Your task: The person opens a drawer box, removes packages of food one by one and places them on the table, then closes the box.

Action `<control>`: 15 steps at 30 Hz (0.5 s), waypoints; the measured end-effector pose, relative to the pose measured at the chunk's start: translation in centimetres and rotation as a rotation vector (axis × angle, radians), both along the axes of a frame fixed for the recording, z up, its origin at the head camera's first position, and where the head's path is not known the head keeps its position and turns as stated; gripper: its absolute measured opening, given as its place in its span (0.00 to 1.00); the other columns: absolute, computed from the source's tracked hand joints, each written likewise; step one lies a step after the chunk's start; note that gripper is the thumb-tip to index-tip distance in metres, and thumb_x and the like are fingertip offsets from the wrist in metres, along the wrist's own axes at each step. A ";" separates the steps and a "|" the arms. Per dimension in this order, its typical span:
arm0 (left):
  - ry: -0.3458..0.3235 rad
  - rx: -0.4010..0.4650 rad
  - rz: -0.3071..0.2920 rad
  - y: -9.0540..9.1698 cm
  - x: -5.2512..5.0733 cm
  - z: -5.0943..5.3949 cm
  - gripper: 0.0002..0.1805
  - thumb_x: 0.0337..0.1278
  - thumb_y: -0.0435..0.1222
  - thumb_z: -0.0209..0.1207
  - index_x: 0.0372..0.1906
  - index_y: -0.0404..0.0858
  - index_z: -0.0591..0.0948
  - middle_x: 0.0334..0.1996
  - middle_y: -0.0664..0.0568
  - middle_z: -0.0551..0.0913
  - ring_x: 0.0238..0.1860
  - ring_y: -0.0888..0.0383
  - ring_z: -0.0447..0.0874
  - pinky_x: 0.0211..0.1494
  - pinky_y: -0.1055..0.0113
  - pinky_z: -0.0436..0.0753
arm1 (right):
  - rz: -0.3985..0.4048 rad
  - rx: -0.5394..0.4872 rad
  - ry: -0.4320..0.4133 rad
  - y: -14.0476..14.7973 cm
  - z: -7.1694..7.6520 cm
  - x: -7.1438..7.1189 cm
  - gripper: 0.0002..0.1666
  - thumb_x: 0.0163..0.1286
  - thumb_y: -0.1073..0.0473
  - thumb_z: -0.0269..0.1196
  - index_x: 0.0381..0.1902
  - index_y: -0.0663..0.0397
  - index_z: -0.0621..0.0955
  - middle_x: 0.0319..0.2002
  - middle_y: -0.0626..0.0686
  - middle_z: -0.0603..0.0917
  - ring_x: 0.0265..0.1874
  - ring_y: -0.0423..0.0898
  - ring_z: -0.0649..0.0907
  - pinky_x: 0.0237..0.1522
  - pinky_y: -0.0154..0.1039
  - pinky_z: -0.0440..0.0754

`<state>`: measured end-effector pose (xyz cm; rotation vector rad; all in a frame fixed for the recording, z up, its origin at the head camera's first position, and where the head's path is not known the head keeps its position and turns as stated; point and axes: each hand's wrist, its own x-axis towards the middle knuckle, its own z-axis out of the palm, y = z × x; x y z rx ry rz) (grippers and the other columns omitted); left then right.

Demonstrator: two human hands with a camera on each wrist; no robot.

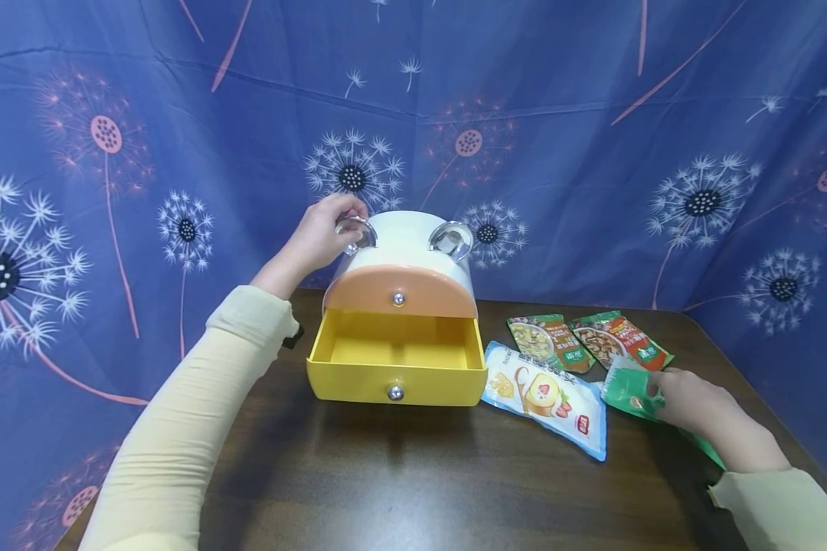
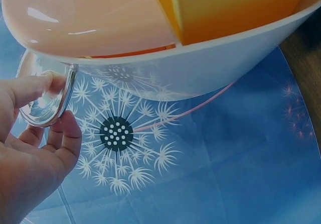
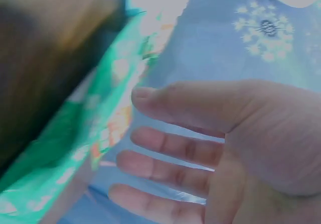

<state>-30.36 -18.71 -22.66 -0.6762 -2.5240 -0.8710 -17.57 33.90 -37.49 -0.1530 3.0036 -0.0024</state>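
Note:
A small white storage box (image 1: 406, 239) with a peach upper front (image 1: 427, 287) stands on the table. Its yellow lower drawer (image 1: 358, 381) is pulled out, and the inside is bare. At the box's top left, my left hand (image 1: 321, 233) grips a shiny silver ear-shaped loop (image 2: 67, 96), thumb against its inner side and fingers behind it. On the right, my right hand (image 1: 699, 409) is over a green packet (image 1: 625, 389) and partly hides it. The right wrist view, somewhat blurred, shows that hand's thumb and fingers (image 3: 165, 171) extended and apart, beside the green packet.
A white and blue pouch (image 1: 544, 394) lies right of the drawer. Behind it are two food packets, one green and orange (image 1: 551, 342), one green and red (image 1: 620, 337). A second silver loop (image 1: 452, 239) tops the box. A blue dandelion-patterned cloth (image 1: 558, 153) hangs behind the brown table (image 1: 400, 490).

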 end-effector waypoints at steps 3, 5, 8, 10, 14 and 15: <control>-0.003 -0.001 0.000 0.1 0.1 0.1 0.10 0.55 0.28 0.61 0.41 0.40 0.77 0.45 0.47 0.75 0.51 0.51 0.72 0.58 0.59 0.76 | -0.006 0.004 0.037 -1.3 1.3 0.1 0.18 0.50 0.57 0.71 0.37 0.59 0.80 0.35 0.62 0.80 0.33 0.57 0.79 0.26 0.58 0.77; -0.006 0.001 -0.001 0.1 0.1 0.1 0.10 0.55 0.28 0.61 0.41 0.40 0.77 0.45 0.47 0.75 0.51 0.51 0.72 0.58 0.60 0.76 | 0.005 0.002 0.079 -2.4 2.1 0.3 0.19 0.50 0.56 0.72 0.38 0.58 0.80 0.37 0.63 0.79 0.33 0.57 0.79 0.24 0.57 0.77; -0.006 0.003 -0.001 0.1 0.1 0.1 0.10 0.55 0.28 0.61 0.41 0.40 0.77 0.45 0.47 0.75 0.51 0.51 0.72 0.58 0.59 0.76 | 0.038 -0.007 0.176 -4.5 3.3 0.7 0.20 0.48 0.60 0.73 0.40 0.57 0.80 0.39 0.63 0.79 0.31 0.56 0.80 0.20 0.52 0.76; -0.005 0.001 0.001 0.1 0.1 0.0 0.10 0.55 0.28 0.61 0.41 0.40 0.77 0.45 0.48 0.75 0.51 0.51 0.72 0.58 0.59 0.76 | 0.074 -0.020 0.265 -6.0 4.1 1.0 0.21 0.49 0.61 0.72 0.41 0.58 0.80 0.38 0.62 0.79 0.29 0.54 0.80 0.17 0.47 0.75; -0.002 0.005 -0.002 0.0 0.1 0.0 0.10 0.55 0.28 0.60 0.41 0.40 0.77 0.45 0.48 0.75 0.51 0.51 0.73 0.58 0.58 0.76 | 0.173 -0.050 0.488 -9.2 5.5 1.5 0.21 0.48 0.63 0.72 0.42 0.60 0.80 0.36 0.60 0.79 0.28 0.51 0.79 0.14 0.42 0.75; -0.003 0.007 -0.004 0.0 0.1 0.0 0.10 0.55 0.27 0.60 0.41 0.40 0.77 0.45 0.47 0.75 0.51 0.51 0.73 0.58 0.58 0.76 | 0.206 -0.064 0.549 -10.0 5.8 1.6 0.21 0.48 0.64 0.72 0.42 0.60 0.80 0.35 0.59 0.79 0.28 0.51 0.79 0.13 0.40 0.74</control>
